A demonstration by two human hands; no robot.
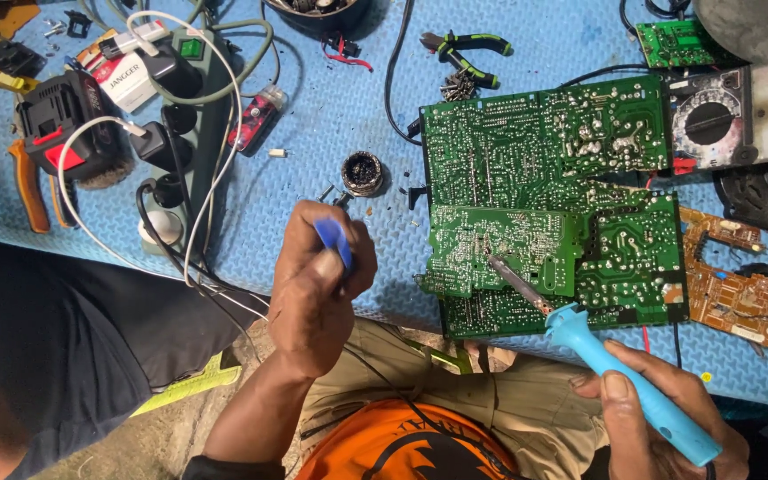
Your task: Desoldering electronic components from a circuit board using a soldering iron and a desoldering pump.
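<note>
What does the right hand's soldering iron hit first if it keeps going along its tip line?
The right hand holds a blue soldering iron pointing up-left. Its tip already looks to be at the smaller green circuit board, which lies on the larger green board. Actual contact is uncertain: depth unclear.

A cluttered repair spot laid out on a blue foam mat.

You are looking down on a blue textured mat (331, 107) that serves as the work surface, its near edge ending just above your lap. Below that edge a strip of bare grey concrete floor (180, 436) shows. A grey power strip (197, 116) crowded with black plugs lies at the upper left, white and black cables looping off it. The light is even and flat, with soft shadows only.
</note>
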